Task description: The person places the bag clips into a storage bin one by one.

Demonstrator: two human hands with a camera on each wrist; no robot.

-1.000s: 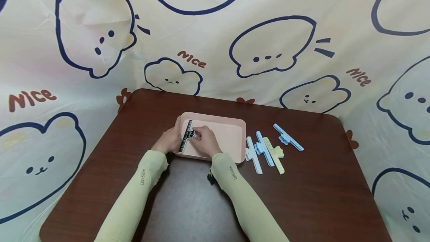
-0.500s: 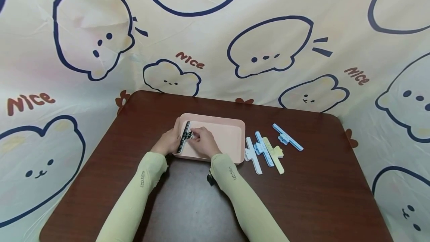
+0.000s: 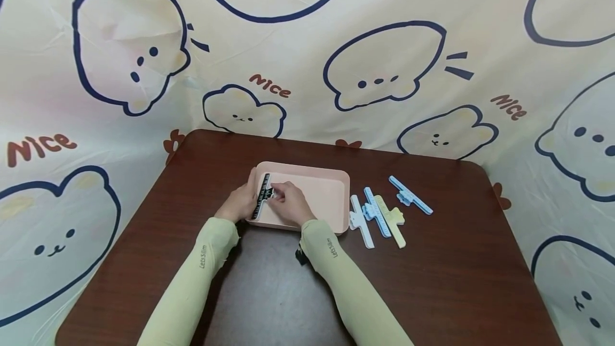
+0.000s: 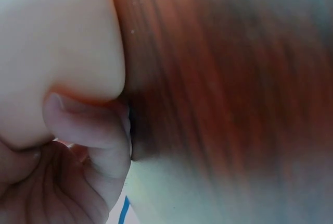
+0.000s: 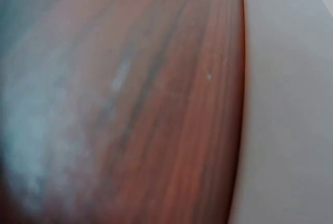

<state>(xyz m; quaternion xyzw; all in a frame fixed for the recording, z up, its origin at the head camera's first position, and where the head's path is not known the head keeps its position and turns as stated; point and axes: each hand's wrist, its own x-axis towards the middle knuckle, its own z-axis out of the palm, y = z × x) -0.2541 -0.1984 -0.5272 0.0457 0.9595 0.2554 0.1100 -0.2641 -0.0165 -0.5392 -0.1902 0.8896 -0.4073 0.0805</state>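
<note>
A black-and-white sealing clip (image 3: 261,199) lies lengthwise along the left side inside a pink tray (image 3: 326,196). My right hand (image 3: 291,203) pinches the clip's handle between thumb and fingers. Beside the tray's left wall is my left hand (image 3: 238,200), its index finger reaching up along the rim. In the left wrist view, the left hand's fingers (image 4: 93,127) curl around the edge of the tray (image 4: 62,36). The right wrist view catches only the tray's outer side (image 5: 291,104) and the table; the right hand is out of that picture.
Right of the tray lie a pale blue clip (image 3: 362,223), a blue clip (image 3: 377,212) and a yellow-green clip (image 3: 391,222), side by side. Another blue clip (image 3: 410,195) lies farther right, at a slant. The brown table (image 3: 456,271) meets a cartoon-print cloth (image 3: 307,57) behind.
The black-and-white clip has slid slightly left toward the tray's left wall, with my right hand still pinching it. My left hand keeps its place, and the head view has shifted a little.
</note>
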